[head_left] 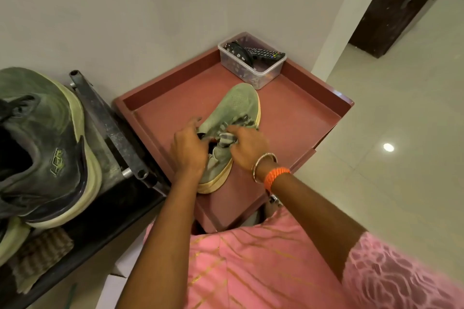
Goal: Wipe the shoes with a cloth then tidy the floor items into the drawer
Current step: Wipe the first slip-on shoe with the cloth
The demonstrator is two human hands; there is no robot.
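I'm standing over a reddish-brown tray-topped cabinet (296, 105) with a raised rim, pushed into the corner where two pale walls (125, 12) meet. Glossy light floor tiles (401, 113) run off to my right, a lamp's bright spot glinting on them, and a dark wooden post (391, 15) rises at the far right. At the back corner of the tray sits a clear plastic container (253, 70); inside it lie a black remote control (267, 53) and a dark flowered item I can't identify.

The green sneaker (233, 113) lies on the tray, toe pointing to the container, cream sole along its right edge. My left hand (188, 150) grips it at the collar, fingers curled over the opening. My right hand (247, 145), bangle (263, 165) and orange thread band (276, 175) at the wrist, has its fingers curled down on a greyish checked cloth (226, 139), pressing it against the tongue and laces.

To my left, the second green sneaker (47, 143) rests on a dark metal rack (118, 138), heel toward me, well apart from the tray. Below it, a brownish woven piece (42, 256) lies, blurred.
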